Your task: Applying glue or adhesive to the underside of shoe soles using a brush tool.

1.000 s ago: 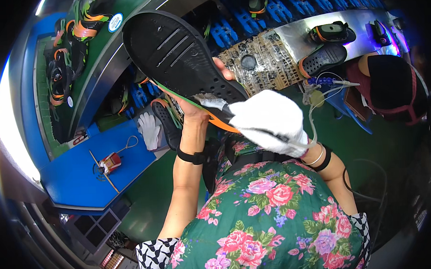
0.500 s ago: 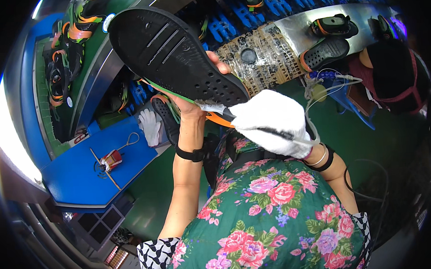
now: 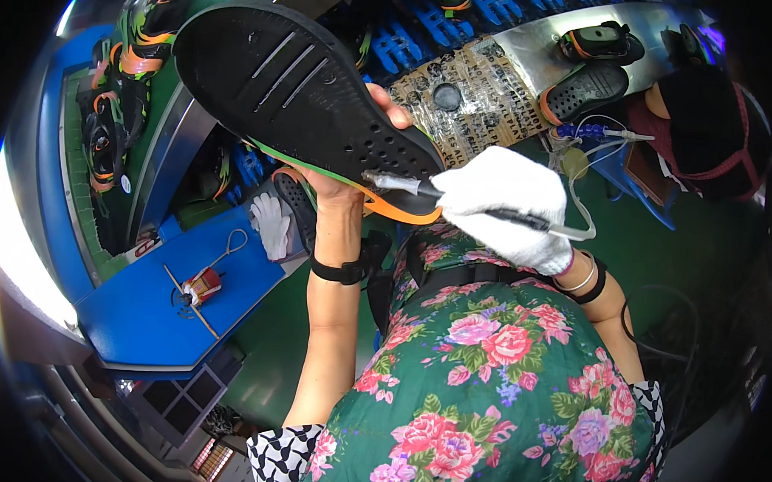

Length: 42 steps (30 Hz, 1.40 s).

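Note:
A black shoe is held sole up and tilted in front of me, its underside marked with straight grooves toward one end and many small holes toward the other. Green and orange show along its near edge. My bare left hand grips it from beneath, with fingertips wrapping over the far side. In a white knit glove, my right hand is closed around a slim brush with a tube running from its back end. The pale brush tip lies over the holed end, at the near edge of the underside.
To the left stands a blue table with a white glove and a small red-and-white item. Shoes fill a green-lined rack. Ahead, a metal conveyor carries a taped cardboard piece and shoes. Another person is at right.
The shoe has shifted slightly left and up. My right hand and brush moved right and down a little, the tip lifting from the shoe's near rim onto the holed part.

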Available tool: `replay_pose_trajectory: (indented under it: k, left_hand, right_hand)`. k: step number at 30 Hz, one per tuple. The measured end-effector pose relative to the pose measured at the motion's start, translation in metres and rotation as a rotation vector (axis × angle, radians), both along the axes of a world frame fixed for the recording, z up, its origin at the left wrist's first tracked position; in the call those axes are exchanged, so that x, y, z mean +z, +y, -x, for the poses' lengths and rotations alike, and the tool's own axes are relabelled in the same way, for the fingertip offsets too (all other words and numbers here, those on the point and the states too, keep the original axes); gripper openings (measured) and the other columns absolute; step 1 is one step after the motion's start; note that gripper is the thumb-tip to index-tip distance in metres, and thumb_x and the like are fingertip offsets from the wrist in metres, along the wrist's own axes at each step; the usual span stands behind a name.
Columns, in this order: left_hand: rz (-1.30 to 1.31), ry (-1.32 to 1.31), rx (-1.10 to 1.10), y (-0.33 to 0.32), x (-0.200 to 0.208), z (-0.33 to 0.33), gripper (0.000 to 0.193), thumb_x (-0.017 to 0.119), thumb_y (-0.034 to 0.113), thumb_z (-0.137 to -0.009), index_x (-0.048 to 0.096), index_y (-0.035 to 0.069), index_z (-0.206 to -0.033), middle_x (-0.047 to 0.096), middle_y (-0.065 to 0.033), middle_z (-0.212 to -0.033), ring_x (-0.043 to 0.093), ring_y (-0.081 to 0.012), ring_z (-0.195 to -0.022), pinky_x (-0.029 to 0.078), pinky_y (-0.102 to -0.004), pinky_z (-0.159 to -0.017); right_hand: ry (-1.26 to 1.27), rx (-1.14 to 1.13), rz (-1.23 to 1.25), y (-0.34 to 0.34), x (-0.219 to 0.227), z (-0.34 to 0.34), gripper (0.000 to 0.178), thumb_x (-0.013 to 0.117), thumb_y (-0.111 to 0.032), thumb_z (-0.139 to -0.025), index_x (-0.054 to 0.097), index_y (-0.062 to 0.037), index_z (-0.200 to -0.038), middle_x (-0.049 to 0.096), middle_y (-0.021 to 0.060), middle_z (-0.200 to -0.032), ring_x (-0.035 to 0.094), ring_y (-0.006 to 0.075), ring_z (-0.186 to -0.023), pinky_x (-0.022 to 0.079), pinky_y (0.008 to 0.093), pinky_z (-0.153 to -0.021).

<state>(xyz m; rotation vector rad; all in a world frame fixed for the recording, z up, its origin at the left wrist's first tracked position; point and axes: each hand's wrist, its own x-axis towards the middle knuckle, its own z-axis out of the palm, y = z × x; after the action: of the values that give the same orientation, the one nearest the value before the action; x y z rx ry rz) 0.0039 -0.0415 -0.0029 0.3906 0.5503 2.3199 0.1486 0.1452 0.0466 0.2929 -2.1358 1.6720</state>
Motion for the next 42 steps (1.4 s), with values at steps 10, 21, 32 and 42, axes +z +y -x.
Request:
replay_pose_trajectory:
  k: [10,21,32,42]
  left_hand:
    - [0.136,0.112,0.005,-0.002,0.008,0.003,0.087,0.056,0.075,-0.085,0.054,-0.004,-0.121,0.062,-0.0205,-0.103,0.057,-0.0305,-0.099,0.053,-0.0429,-0.087]
    - [0.168,0.203,0.05,0.002,0.016,0.007,0.084,0.05,0.073,-0.09,0.055,-0.006,-0.119,0.065,-0.0226,-0.1,0.061,-0.0337,-0.097,0.053,-0.0433,-0.088]
    - [0.099,0.267,0.08,0.01,0.023,0.01,0.081,0.049,0.068,-0.093,0.055,-0.008,-0.12,0.067,-0.0249,-0.1,0.063,-0.0347,-0.097,0.05,-0.0429,-0.094]
    - [0.116,0.266,0.064,0.011,0.016,0.018,0.112,0.043,0.093,-0.076,0.056,-0.008,-0.123,0.062,-0.0226,-0.111,0.066,-0.0338,-0.098,0.055,-0.044,-0.087]
  right_hand:
    - [0.004,0.046,0.028,0.002,-0.004,-0.003,0.024,0.081,-0.001,-0.074,0.076,-0.0032,-0.098,0.076,0.0104,-0.097,0.07,0.024,-0.081,0.055,0.0348,-0.071]
    - [-0.002,0.049,-0.016,-0.001,0.004,-0.006,0.019,0.083,0.0,-0.071,0.077,-0.0045,-0.088,0.075,0.0117,-0.091,0.071,0.0257,-0.08,0.056,0.0341,-0.071]
    - [-0.006,0.046,0.062,0.002,0.005,-0.01,0.018,0.082,0.0,-0.071,0.077,-0.0044,-0.087,0.076,0.0131,-0.091,0.072,0.026,-0.079,0.056,0.0347,-0.071]
    - [-0.003,0.026,0.013,0.009,0.008,-0.016,0.02,0.081,-0.002,-0.071,0.077,-0.0032,-0.091,0.076,0.0115,-0.096,0.07,0.0257,-0.078,0.055,0.0357,-0.07]
